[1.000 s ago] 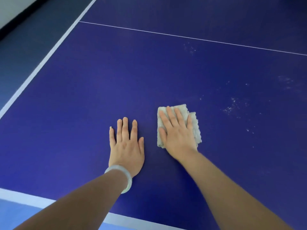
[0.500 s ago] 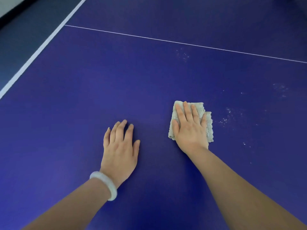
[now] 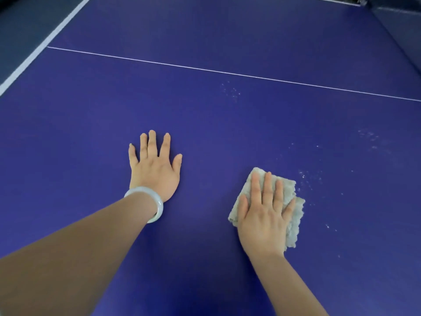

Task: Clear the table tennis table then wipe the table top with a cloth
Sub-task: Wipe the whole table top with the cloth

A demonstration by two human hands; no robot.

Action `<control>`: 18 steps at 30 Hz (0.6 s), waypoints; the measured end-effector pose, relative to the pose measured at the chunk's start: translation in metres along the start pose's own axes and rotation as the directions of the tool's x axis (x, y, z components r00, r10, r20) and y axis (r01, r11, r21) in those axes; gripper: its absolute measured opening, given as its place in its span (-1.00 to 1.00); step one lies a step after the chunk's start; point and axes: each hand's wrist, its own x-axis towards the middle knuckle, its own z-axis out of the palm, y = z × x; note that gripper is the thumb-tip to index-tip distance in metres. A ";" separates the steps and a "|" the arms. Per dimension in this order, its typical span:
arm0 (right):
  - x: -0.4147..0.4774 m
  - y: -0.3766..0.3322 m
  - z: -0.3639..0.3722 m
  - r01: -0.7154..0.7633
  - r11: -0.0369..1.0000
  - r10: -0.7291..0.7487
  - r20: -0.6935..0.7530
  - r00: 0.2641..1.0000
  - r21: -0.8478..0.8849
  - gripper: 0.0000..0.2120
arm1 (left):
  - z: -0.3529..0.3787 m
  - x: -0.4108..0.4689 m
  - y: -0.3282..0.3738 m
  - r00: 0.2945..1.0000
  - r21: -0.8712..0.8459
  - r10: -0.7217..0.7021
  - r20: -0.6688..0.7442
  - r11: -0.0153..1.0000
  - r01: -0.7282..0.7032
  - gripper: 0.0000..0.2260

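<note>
Head view showed the cloth (image 3: 297,220) had slid right, away from the left hand (image 3: 155,169), and now lay at the edge of the white specks (image 3: 309,176) on the table top (image 3: 205,115), so wiping was under way with dusty patches still ahead. The right hand (image 3: 264,215) pressed flat on the cloth, fingers straight. The left hand lay flat on the table top, fingers splayed, gripping nothing.

Pale glossy bangle (image 3: 160,206); dark floor (image 3: 20,26) upper left; dark block (image 3: 403,28) upper right.
</note>
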 end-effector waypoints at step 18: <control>0.065 -0.024 -0.001 0.062 0.998 -0.062 -0.036 0.997 0.001 -0.43 | 0.000 0.002 0.000 1.000 -0.007 0.006 0.007 1.000 -0.006 -0.38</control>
